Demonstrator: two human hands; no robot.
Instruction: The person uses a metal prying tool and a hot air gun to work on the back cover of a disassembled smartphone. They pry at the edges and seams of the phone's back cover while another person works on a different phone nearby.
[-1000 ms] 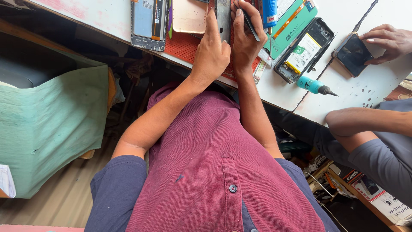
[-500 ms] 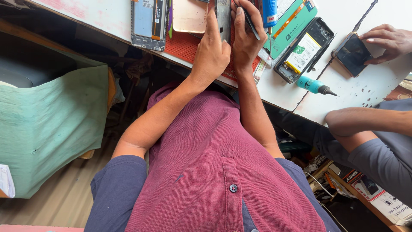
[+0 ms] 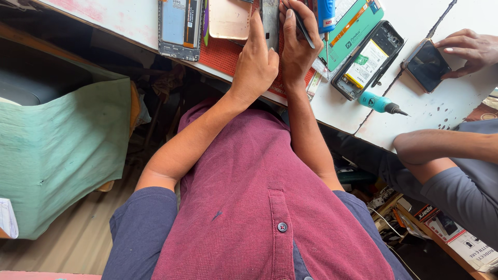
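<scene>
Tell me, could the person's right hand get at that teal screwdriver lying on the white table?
Probably yes. The teal screwdriver lies in the open on the white table, nothing covering it. But the right hand holds a thin dark tool.

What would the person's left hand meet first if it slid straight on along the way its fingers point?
Probably nothing new: the left hand already lies along the dark phone part on the red mat. Further on, that part runs to the picture's top edge, so anything beyond is unseen.

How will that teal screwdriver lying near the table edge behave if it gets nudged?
The teal screwdriver looks round-bodied, so it would probably roll, and it lies close to the white table edge. Its short, chunky handle suggests it is rigid and fairly light. The narrow dark tip might make it curve as it rolls.
</scene>
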